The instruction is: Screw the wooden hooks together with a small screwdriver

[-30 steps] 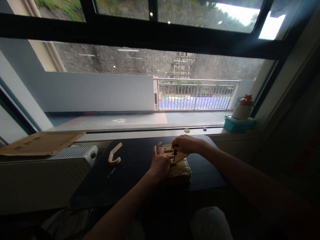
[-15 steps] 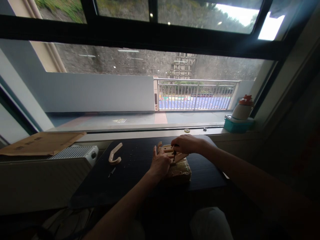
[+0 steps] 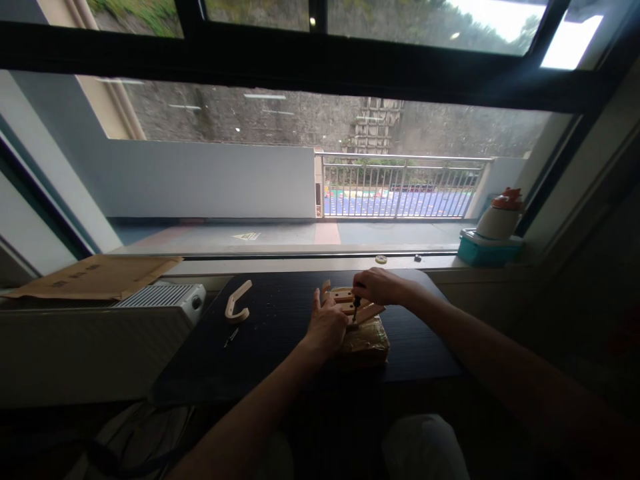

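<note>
A light wooden piece with holes (image 3: 345,297) rests on a brown packet (image 3: 364,341) on the dark table (image 3: 280,347). My left hand (image 3: 327,327) presses on the wooden piece's near left side, thumb and fingers partly spread along it. My right hand (image 3: 381,285) is closed on a small dark screwdriver (image 3: 355,308) that stands upright with its tip on the wood. A loose curved wooden hook (image 3: 237,301) lies to the left on the table, untouched.
A small dark screw or bit (image 3: 231,337) lies near the hook. A white radiator (image 3: 160,297) with cardboard (image 3: 95,277) on it stands left. On the window sill sit a teal box (image 3: 487,252) with a white bottle (image 3: 500,217) and a small round part (image 3: 381,259).
The view has shifted slightly, so everything sits a little further right in the picture. Both hands stay on the wooden piece with the screwdriver in place.
</note>
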A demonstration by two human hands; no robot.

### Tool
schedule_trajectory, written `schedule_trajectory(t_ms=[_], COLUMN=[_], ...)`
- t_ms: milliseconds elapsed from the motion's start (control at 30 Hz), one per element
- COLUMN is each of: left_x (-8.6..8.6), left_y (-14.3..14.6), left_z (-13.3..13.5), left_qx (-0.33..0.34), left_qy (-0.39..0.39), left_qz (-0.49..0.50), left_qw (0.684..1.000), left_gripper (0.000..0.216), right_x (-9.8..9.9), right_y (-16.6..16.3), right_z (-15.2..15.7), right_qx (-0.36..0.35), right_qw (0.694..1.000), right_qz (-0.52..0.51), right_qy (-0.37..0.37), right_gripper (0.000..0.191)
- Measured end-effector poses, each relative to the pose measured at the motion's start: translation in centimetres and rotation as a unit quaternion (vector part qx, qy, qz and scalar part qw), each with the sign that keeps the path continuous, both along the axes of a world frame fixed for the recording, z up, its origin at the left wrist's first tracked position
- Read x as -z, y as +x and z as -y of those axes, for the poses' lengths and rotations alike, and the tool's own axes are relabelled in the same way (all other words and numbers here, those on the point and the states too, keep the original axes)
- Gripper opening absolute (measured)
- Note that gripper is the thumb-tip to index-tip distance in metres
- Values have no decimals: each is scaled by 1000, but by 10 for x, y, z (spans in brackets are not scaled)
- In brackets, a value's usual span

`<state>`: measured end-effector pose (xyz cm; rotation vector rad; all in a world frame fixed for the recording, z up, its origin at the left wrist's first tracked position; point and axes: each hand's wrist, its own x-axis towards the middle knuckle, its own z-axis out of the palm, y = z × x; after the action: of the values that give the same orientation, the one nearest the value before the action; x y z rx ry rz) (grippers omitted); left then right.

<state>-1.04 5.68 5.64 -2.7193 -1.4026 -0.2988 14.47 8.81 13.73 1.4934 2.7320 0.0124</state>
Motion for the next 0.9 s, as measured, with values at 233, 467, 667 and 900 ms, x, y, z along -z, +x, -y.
schedule_trajectory(t_ms=[233,467,667,900], left_x=[0,-1,1,-2], left_y=[-1,0,-1,0], left_z=[1,2,0,2], left_qx=[-6,-8,-3,-4], left_qy=[2,-2,-4,-9], left_qz=[10,11,4,8], left_qw=[1000,1000,1000,1000], left_gripper=[27,29,26,27], right_x=[-11,-11,0,-6], right_y=[-3,-3,-3,-12], right_z=[14,16,6,9], right_qx=[-7,-92,-7,44], right_qw=[999,995,999,997], right_qz=[41,24,28,64], right_qy=[21,-2,16,21], right_gripper=[30,22,30,34])
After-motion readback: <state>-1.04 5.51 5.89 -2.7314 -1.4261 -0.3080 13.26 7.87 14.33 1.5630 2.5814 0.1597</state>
